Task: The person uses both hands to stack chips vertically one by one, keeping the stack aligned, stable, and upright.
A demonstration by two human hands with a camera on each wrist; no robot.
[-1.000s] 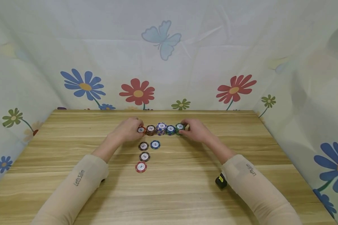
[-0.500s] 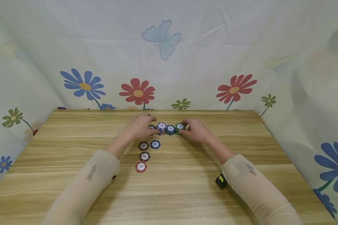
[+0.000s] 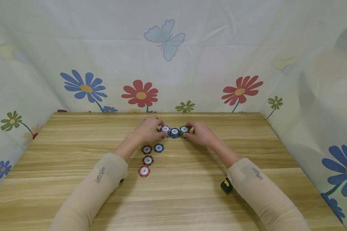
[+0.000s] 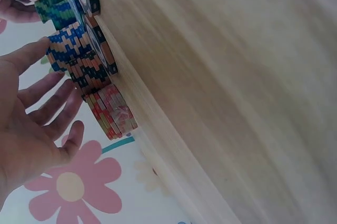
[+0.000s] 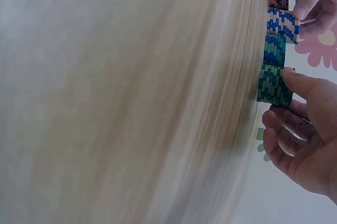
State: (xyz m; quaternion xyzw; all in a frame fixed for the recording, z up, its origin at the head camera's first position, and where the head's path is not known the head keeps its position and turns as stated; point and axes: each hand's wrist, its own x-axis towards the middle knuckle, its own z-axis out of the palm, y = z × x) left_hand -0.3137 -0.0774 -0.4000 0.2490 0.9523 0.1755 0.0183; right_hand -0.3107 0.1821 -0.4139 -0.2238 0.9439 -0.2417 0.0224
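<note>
At a wooden table (image 3: 188,199), left hand (image 3: 151,130) grips blue-and-white chips (image 3: 165,129), right hand (image 3: 202,134) green chips (image 3: 184,129); only wrist views show a red stack (image 4: 112,112).

Passable tabletop (image 3: 188,189) lies between the loose chips (image 3: 147,160) and black device (image 3: 226,187); chip stacks (image 3: 174,132) (closely rowed) bar the way beyond.

The right hand (image 5: 313,134) holds the green chip stack (image 5: 275,86).

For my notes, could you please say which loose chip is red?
The frontmost chip, marked 5; beyond it lie two black chips and a blue chip.
</note>
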